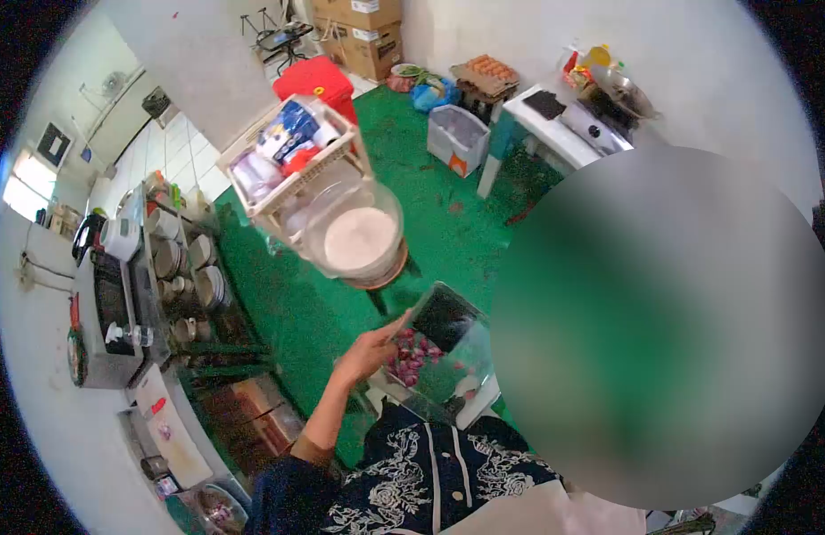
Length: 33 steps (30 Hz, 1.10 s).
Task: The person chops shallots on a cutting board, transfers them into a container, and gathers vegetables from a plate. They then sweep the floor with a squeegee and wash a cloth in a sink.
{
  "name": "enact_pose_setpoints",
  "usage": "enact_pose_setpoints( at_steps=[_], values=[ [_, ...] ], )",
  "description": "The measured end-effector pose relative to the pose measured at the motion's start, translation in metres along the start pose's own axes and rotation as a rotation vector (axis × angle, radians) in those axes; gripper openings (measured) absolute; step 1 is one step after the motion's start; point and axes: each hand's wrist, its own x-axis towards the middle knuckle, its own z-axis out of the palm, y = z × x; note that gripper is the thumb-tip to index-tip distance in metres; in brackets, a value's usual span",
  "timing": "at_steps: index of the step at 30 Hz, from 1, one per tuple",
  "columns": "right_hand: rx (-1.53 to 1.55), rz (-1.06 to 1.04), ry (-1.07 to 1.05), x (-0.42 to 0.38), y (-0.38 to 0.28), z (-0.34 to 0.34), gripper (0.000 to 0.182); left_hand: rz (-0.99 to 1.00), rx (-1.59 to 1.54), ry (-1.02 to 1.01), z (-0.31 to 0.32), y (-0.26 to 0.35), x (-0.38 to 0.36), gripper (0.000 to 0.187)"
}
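Observation:
My left hand grips the left side of a clear plastic box, held in front of my body. Small red shallots lie toward the left side of the box. Farther back in it shows a black patch, whose kind I cannot make out. Near the box's right front corner is a pale, roundish thing, too small to name. A large blurred disc covers the right part of the view, and my right hand does not show.
Ahead stands a big clear tub of white grains, beside a beige rack with packages. A dish shelf lines the left, above a counter with a cutting board. Farther right are a bin and a stove table.

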Motion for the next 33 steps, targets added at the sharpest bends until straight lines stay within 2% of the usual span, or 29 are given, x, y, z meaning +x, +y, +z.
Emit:
enact_pose_setpoints(
  at_steps=[1,2,5,6,8,10,11,14,17,18,20,21,22,23,25,26,29,30,33],
  values=[
    [-0.085,-0.012,0.014,-0.005,0.008,-0.001,0.043,0.031,0.051,-0.069,0.0,0.011,0.017,0.068],
    [0.027,0.027,-0.032,-0.003,0.045,-0.024,0.04,-0.023,0.115,-0.15,0.021,0.042,0.042,0.067],
    [0.021,0.139,-0.115,0.024,0.102,-0.063,0.036,-0.141,0.189,-0.29,0.043,0.093,0.128,0.068],
    [-0.027,0.113,-0.073,0.042,0.114,-0.085,0.035,-0.157,0.249,-0.33,0.044,0.11,0.164,0.066],
    [-0.111,0.066,0.006,0.066,0.139,-0.089,0.031,-0.133,0.168,-0.317,0.042,0.11,0.204,0.062],
    [0.054,0.255,-0.026,0.102,0.149,-0.101,0.029,-0.104,0.008,-0.302,0.032,0.105,0.251,0.061],
    [0.135,0.35,-0.04,0.122,0.153,-0.108,0.028,-0.086,-0.069,-0.184,0.024,0.103,0.27,0.061],
    [0.114,0.374,0.002,0.187,0.175,-0.113,0.026,-0.055,-0.268,0.114,-0.011,0.099,0.331,0.055],
    [-0.035,0.274,0.111,0.259,0.219,-0.1,0.027,-0.195,-0.479,0.432,-0.049,0.091,0.395,0.052],
    [0.033,0.323,0.112,0.288,0.213,-0.107,0.027,-0.196,-0.569,0.46,-0.059,0.074,0.422,0.053],
    [0.169,0.433,0.093,0.344,0.188,-0.12,0.028,-0.167,-0.528,0.396,-0.074,0.063,0.465,0.059],
    [0.239,0.424,0.131,0.372,0.182,-0.119,0.028,-0.169,-0.501,0.361,-0.08,0.062,0.477,0.062],
    [0.309,0.416,0.171,0.402,0.176,-0.117,0.029,-0.246,-0.385,0.283,-0.088,0.089,0.491,0.07],
    [0.376,0.397,0.217,0.437,0.17,-0.118,0.031,-0.263,-0.458,0.276,-0.099,0.108,0.51,0.071],
    [0.398,0.362,0.28,0.504,0.153,-0.119,0.03,-0.28,-0.607,0.265,-0.128,0.131,0.551,0.074],
    [0.405,0.343,0.308,0.537,0.146,-0.119,0.03,-0.248,-0.682,0.228,-0.147,0.12,0.573,0.076],
    [0.42,0.322,0.277,0.638,0.136,-0.117,0.031,-0.191,-0.637,0.262,-0.21,0.14,0.639,0.08],
    [0.387,0.301,0.267,0.672,0.144,-0.109,0.031,-0.177,-0.501,0.258,-0.23,0.147,0.661,0.084],
    [0.293,0.168,0.271,0.782,0.164,-0.085,0.032,-0.137,-0.497,0.338,-0.286,0.135,0.728,0.083]
  ],
)
